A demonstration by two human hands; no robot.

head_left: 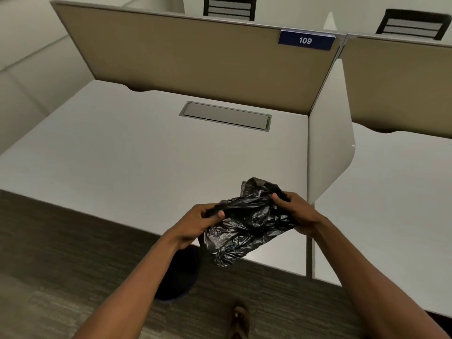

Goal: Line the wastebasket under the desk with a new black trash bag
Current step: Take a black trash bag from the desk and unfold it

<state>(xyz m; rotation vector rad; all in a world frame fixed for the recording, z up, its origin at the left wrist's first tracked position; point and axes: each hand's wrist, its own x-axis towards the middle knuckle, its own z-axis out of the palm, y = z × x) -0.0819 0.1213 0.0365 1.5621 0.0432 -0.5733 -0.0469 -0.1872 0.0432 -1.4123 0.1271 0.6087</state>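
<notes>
Right now I'm standing at the desk (146,148) edge, one sandalled foot (241,319) on the carpet (49,253) at the bottom of view. Both hands are up at chest height, over the desk's near edge, pinching a crumpled black bag (244,228).

Left hand (195,223): thumb and fingers clamped on the bag's left top edge. Right hand (296,211): closed on the right top edge, fingers curled into the plastic. The bag sags between them, still wadded and not opened. My read: I'm gripping two spots on the rim to pull the mouth apart before going down to the bin.

Bin (178,272): a dark round shape on the floor, just under the desk's front edge, below my left wrist. My left forearm covers part of it and the desk hides the far side, so I can't tell whether it's empty or already lined.

Further back: a grey cable hatch (226,116) sits flush in the desk top. A tan divider (183,57) carries a blue tag (305,40) reading 109. Beyond it are two chair backs (230,8), their tops cut off by the frame.
</notes>
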